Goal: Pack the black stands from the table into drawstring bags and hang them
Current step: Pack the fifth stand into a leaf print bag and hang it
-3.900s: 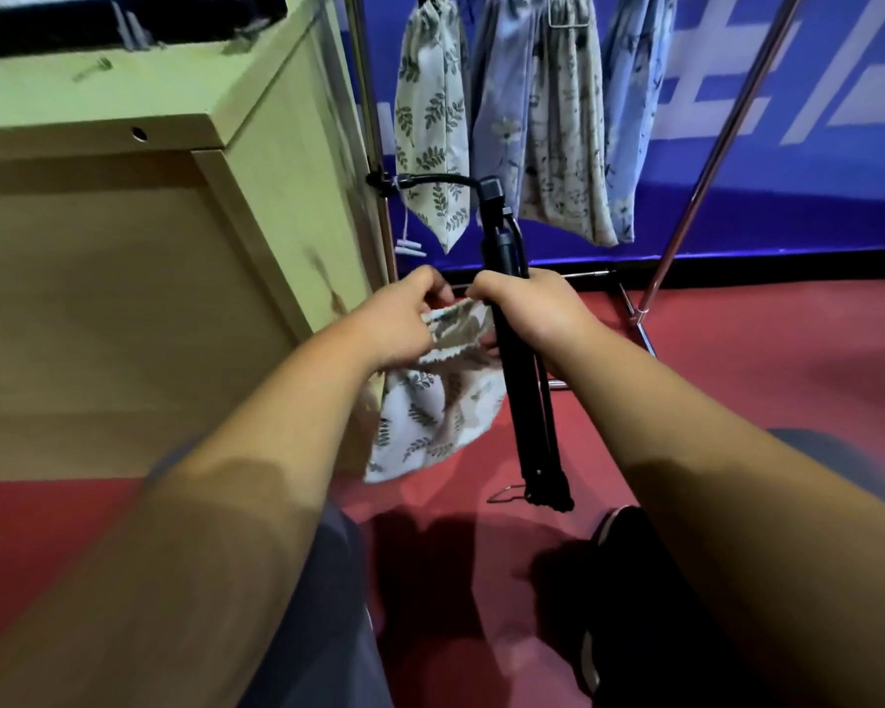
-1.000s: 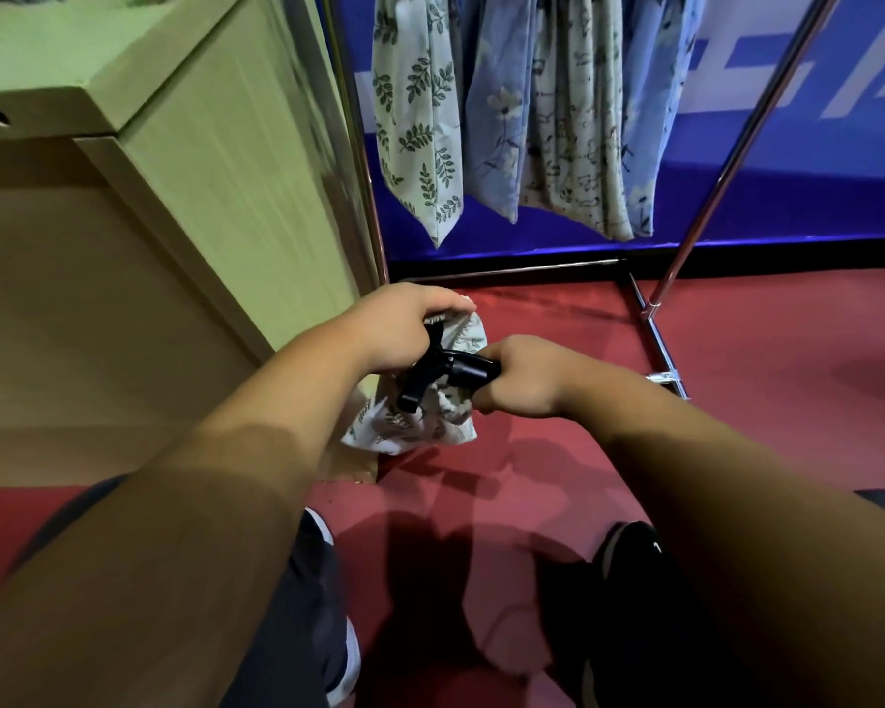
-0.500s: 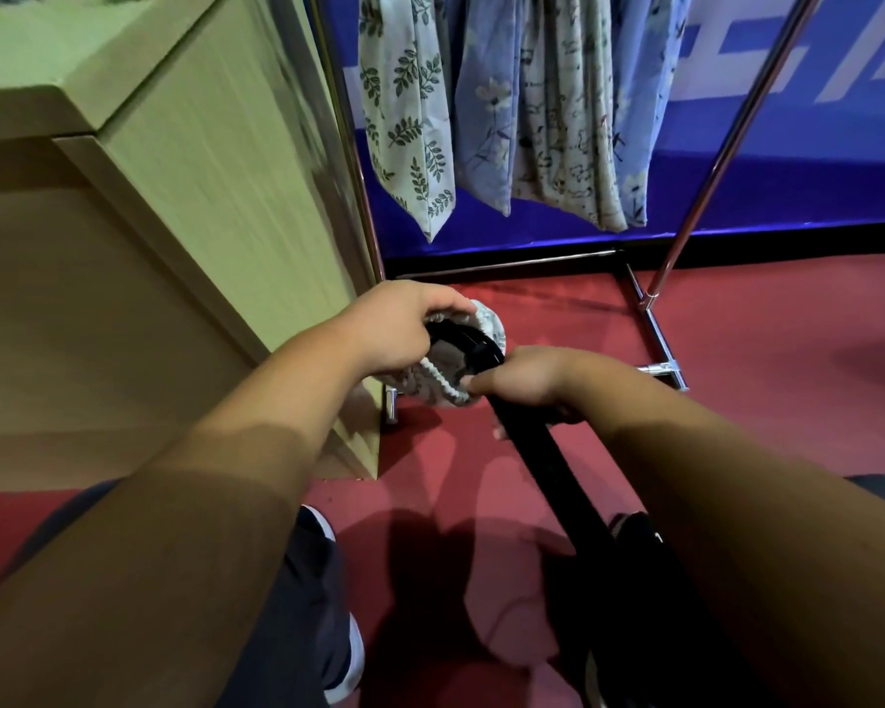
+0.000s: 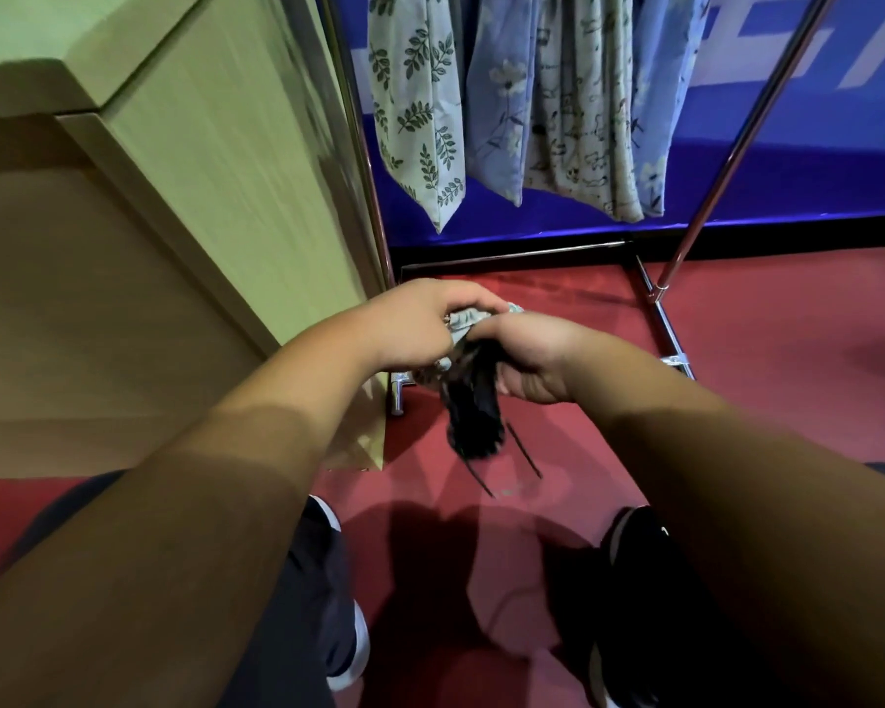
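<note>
gripping the bunched drawstring bag (image 4: 473, 316), the left hand (image 4: 420, 324) was curled tight on its cloth; the right hand (image 4: 527, 357) was clamped round the black stand (image 4: 473, 416), which hung blurred below both hands, over the red floor (image 4: 736, 401), beside the wooden table (image 4: 200, 171).

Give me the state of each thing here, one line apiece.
left hand: grips the held bag.
right hand: grips the black stand.
black stand: folded, mostly sticking out below the hands.
held bag: bunched up between the hands, not hung.
hanging bags: four, hanging, tops out of view.
</note>
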{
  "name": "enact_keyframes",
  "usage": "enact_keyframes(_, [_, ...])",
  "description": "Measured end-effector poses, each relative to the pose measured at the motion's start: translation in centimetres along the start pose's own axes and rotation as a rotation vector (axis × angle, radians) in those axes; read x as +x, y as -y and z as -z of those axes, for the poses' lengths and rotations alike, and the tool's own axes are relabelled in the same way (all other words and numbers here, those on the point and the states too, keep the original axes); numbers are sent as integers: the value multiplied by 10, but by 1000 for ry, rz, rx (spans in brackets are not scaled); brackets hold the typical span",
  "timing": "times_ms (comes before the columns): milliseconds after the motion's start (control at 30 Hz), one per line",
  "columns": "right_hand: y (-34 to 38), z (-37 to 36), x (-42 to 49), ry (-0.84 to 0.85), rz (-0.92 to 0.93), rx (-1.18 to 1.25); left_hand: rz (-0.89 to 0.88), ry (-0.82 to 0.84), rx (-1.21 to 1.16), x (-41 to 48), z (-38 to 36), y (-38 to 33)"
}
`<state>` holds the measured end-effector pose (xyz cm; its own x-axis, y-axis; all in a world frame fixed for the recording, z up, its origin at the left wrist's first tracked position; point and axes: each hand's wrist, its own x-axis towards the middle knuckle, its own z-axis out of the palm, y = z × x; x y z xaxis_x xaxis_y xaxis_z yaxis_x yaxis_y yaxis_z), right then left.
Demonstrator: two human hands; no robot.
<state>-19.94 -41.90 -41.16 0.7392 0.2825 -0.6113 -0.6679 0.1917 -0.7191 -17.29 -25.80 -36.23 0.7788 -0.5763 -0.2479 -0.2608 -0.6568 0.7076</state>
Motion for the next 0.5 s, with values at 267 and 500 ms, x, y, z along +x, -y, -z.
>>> enact_keyframes(267, [15,-1,-11,37,6,233,-85,91,-126,-11,23,3])
enact_keyframes(500, [11,4,-8,75,-79,17,-102,-93,-216,-14,9,6])
